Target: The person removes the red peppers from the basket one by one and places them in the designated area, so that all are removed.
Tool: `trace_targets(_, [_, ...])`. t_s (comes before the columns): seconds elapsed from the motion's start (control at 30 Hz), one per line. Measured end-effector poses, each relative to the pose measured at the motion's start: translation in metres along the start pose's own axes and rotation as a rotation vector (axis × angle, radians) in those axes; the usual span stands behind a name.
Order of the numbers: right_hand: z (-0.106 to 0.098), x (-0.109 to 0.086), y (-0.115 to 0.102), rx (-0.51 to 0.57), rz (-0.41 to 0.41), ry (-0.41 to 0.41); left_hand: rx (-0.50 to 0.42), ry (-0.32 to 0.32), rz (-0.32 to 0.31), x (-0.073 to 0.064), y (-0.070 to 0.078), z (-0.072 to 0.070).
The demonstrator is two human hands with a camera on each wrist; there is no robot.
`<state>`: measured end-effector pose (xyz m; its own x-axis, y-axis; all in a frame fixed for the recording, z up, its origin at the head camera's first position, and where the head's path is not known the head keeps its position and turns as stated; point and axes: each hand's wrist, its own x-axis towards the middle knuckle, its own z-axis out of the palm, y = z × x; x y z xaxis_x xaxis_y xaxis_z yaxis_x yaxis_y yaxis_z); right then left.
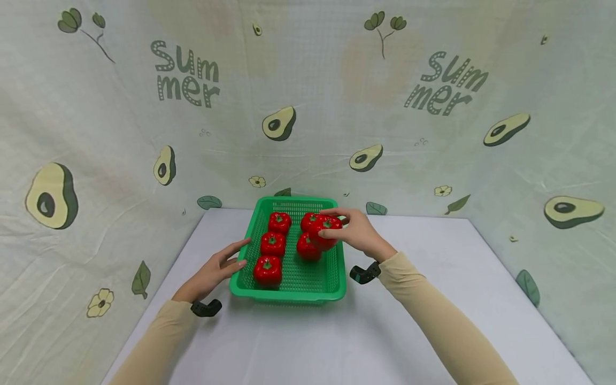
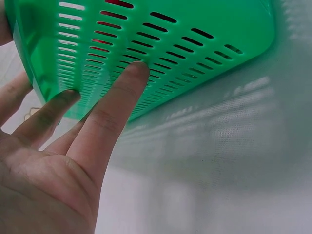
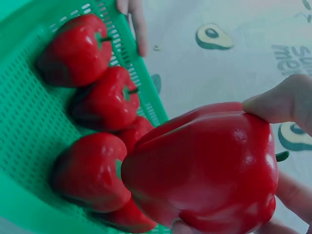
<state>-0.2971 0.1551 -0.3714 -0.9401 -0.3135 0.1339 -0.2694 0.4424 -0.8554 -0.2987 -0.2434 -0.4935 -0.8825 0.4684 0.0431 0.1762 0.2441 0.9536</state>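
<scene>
My right hand grips a red bell pepper above the right side of a green plastic basket. Seen from the right wrist, thumb and fingers wrap the stem end of that bell pepper. Below it in the basket, two more red peppers sit on the right, one of them a pepper partly hidden. Three peppers stand in a column on the left, the nearest pepper at the front. My left hand touches the basket's left wall with extended fingers; the left wrist view shows fingertips against the slotted side.
The basket stands on a white table near its back edge. Behind and on both sides hangs a pale cloth printed with avocados, leaves and lettering. A black wrist strap device sits on the right wrist, another device on the left.
</scene>
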Motion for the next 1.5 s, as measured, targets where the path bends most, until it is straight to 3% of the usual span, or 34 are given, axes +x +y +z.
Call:
trace_targets(0.43, [-0.024,0.014,0.020,0.052,0.014,0.134,0.053,0.020,0.008,-0.011,-0.002,-0.004])
trace_targets(0.97, [-0.043,0.014,0.063,0.124,0.170,0.389,-0.004,0.005,0.005,-0.005,0.002,0.001])
trace_targets(1.5, [-0.044,0.018,0.111,0.088,0.304,0.430,-0.014,0.010,-0.013,-0.001,-0.001,0.003])
